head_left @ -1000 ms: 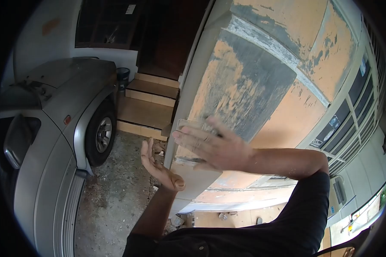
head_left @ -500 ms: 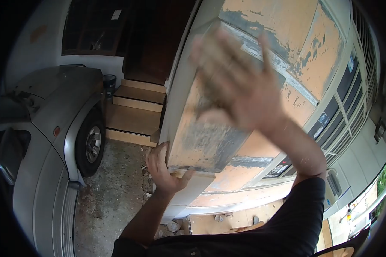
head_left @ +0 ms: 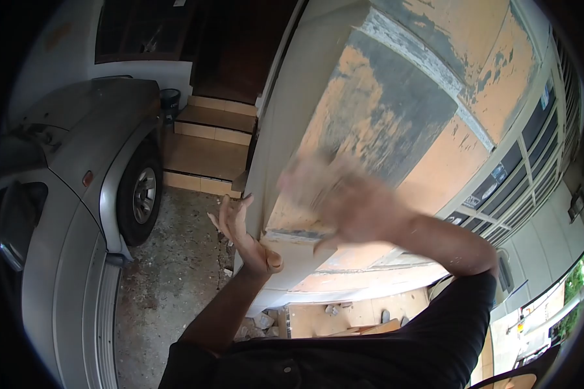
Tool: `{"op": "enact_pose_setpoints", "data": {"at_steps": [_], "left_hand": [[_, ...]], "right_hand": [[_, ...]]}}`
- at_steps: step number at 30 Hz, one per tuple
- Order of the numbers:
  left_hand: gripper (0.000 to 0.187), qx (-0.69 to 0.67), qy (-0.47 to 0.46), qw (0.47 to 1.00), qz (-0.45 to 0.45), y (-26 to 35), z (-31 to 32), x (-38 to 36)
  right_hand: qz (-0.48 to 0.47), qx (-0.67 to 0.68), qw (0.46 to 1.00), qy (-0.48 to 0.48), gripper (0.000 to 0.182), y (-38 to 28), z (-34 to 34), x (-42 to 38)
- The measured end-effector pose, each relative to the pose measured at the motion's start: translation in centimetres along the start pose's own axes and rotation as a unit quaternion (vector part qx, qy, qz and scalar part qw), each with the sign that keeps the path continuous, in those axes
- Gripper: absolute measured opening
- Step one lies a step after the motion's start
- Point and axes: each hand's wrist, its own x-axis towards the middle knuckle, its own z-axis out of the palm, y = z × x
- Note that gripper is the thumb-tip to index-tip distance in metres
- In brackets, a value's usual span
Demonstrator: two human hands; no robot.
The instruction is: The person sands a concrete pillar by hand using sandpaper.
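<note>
The rough, stained concrete floor (head_left: 169, 272) runs along the left of the patchy wall (head_left: 405, 113); farther left of that wall stands a silver car (head_left: 71, 214), its front wheel (head_left: 144, 196) on the concrete; beyond the floor, tiled steps (head_left: 207, 155) climb toward a dark doorway, a dark bucket (head_left: 169, 105) beside them; barred windows (head_left: 532, 152) lie to the right of the wall, and rubble (head_left: 263, 321) sits near its foot.

The wall itself rises right in front of me, orange showing through streaky grey, with a rough whitish strip (head_left: 412, 52) crossing it and a plain pale side (head_left: 289, 110) at its left.

My left hand (head_left: 235, 227) is open beside the wall's left corner, fingers apart and slightly bent, holding nothing; my right hand (head_left: 357, 198) is a blur before the wall's lower patch; I cannot tell how far its fingers are open, whether they touch, or if they hold anything.
</note>
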Motion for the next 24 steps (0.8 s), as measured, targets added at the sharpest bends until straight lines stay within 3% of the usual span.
{"op": "enact_pose_setpoints", "data": {"at_steps": [1,4,6,8,10,13,14,16,17,19,20,22,24], "left_hand": [[0.112,0.004,0.017,1.0,0.01,0.0,0.0,-0.1],[0.11,-0.001,0.047,0.999,0.02,0.1,0.2,0.1],[0.109,-0.023,0.035,0.999,0.033,-0.8,0.4,-0.1],[0.105,-0.06,0.017,0.998,0.028,-0.9,0.5,-0.6],[0.104,-0.056,0.008,0.998,0.035,-0.6,0.3,-0.2],[0.101,-0.065,0.002,0.997,0.03,-0.3,0.0,-0.2],[0.099,-0.078,0.006,0.997,0.025,-0.4,0.1,-0.1],[0.098,-0.094,0.007,0.995,0.035,-0.7,0.3,-0.8],[0.098,-0.106,0.004,0.993,0.042,-1.1,0.4,-0.7],[0.096,-0.119,0.02,0.992,0.049,-0.6,0.6,-0.1],[0.097,-0.108,0.012,0.992,0.057,-0.9,0.5,-0.3],[0.097,-0.1,-0.001,0.993,0.066,-1.1,0.5,-0.3],[0.099,-0.148,0.065,0.985,0.05,-0.7,1.0,-0.1]], "right_hand": [[-0.108,-0.001,0.993,-0.041,0.089,-1.5,0.2,-0.2],[-0.063,0.01,0.996,-0.058,0.101,0.1,-0.3,-0.1],[0.132,-0.107,0.984,0.047,0.102,3.7,-1.1,0.1],[0.198,-0.074,0.973,0.096,0.098,5.4,-1.9,0.2],[0.165,0.001,0.984,0.063,0.097,3.3,-1.1,0.0],[-0.069,0.069,0.989,-0.106,0.101,-2.4,0.4,-0.9],[-0.065,0.068,0.99,-0.107,0.101,-2.3,0.7,-0.9],[-0.012,-0.055,0.998,0.035,0.104,0.0,1.5,-0.2],[-0.009,-0.065,0.997,0.042,0.104,2.2,0.6,0.5],[0.172,-0.067,0.98,0.071,0.097,6.1,-2.6,1.1],[0.178,-0.067,0.979,0.069,0.097,5.9,-2.4,1.0],[0.145,0.086,0.983,0.067,0.1,5.2,-1.7,1.4],[-0.019,0.024,0.988,-0.155,0.109,1.4,-2.2,1.7]]}}
